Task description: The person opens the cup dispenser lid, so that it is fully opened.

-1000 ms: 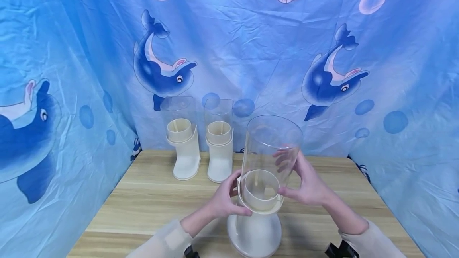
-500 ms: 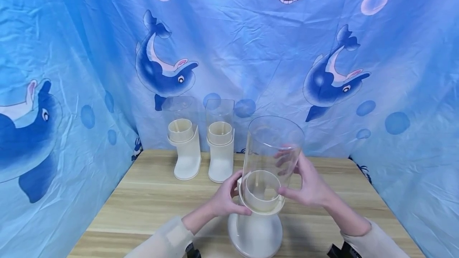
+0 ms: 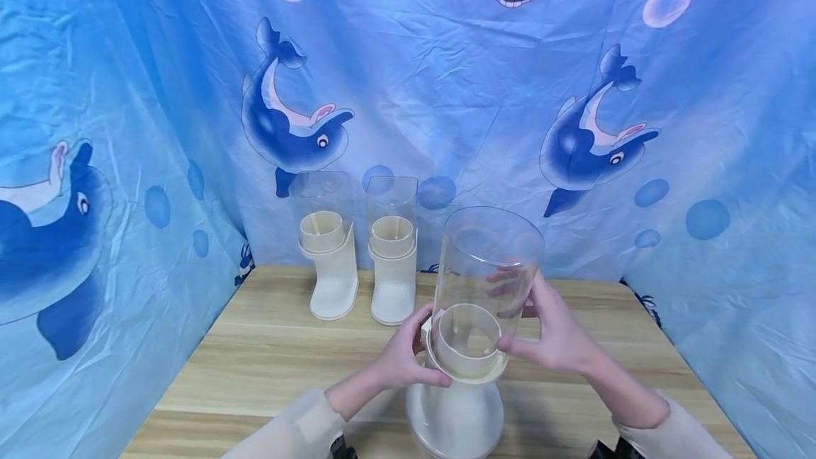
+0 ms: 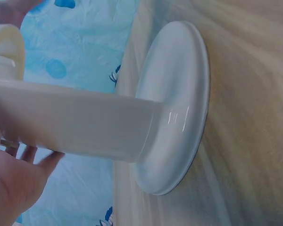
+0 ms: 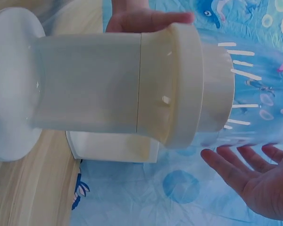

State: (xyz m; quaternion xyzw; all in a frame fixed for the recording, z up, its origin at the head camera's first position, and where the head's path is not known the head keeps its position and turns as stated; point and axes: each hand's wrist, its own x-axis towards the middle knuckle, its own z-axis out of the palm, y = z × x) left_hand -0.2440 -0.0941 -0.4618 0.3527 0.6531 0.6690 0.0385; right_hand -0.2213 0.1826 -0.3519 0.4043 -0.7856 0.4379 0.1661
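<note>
A tall clear cylinder (image 3: 468, 268) sits in the cream collar (image 3: 474, 376) of a white stand (image 4: 75, 120). The stand rests on a round base (image 3: 455, 420) on the table. Inside the cylinder's lower end shows a cream ring (image 3: 468, 360). My left hand (image 3: 404, 356) grips the collar from the left, thumb in front and fingers behind. Around the cylinder's right side my right hand (image 3: 554, 328) is curved, its thumb at the lower front and its fingers seen through the clear wall. In the right wrist view several white strips (image 5: 245, 106) show along the cylinder.
Two smaller stands of a similar kind, a left one (image 3: 334, 268) and a right one (image 3: 394, 275), stand at the back of the wooden table (image 3: 268, 360), each with a clear cylinder. Behind them hangs a blue sheet (image 3: 440, 91) printed with dolphins.
The head view has shifted very slightly. My right wrist and thumb have moved a little right and down along the cylinder. The left hand keeps its grip on the collar.
</note>
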